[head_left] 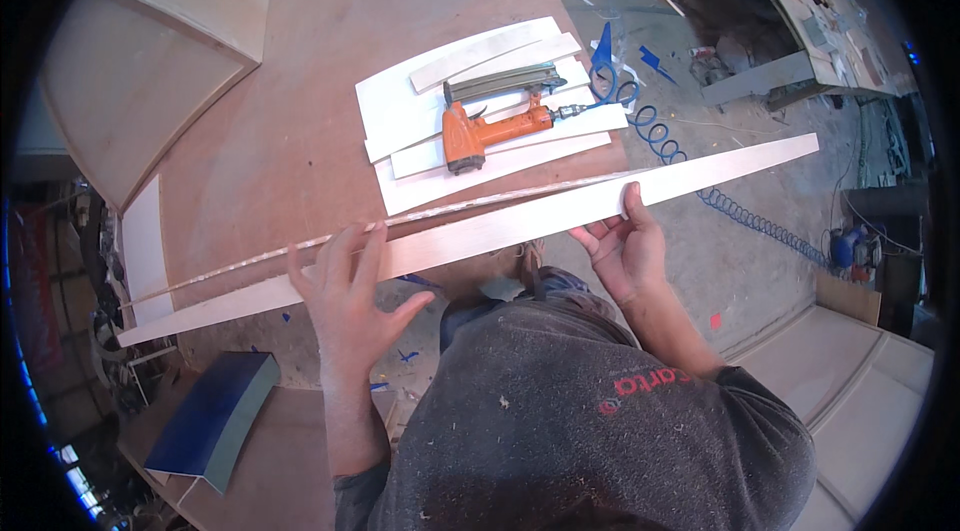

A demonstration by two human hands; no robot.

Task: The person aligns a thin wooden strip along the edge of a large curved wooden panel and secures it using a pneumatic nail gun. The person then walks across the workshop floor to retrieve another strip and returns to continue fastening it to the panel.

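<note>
A long, pale wooden strip [520, 216] slants across in front of me, its right end higher and out past the table edge. My right hand [630, 249] grips it right of the middle, thumb on the upper face and fingers underneath. My left hand [345, 286] lies over the strip left of the middle, fingers spread across it and thumb held apart. Just beyond the strip runs the rough near edge of the brown tabletop [260, 171]. An orange pneumatic nail gun [500, 131] rests on several white-faced board pieces [400, 101] on the table.
A blue coiled air hose [760, 216] runs from the nail gun down to the floor at right. A large wooden box-like piece [150, 61] stands at the far left. A cluttered workbench [800, 11] is at the far right. A blue curved panel piece [215, 411] lies at lower left.
</note>
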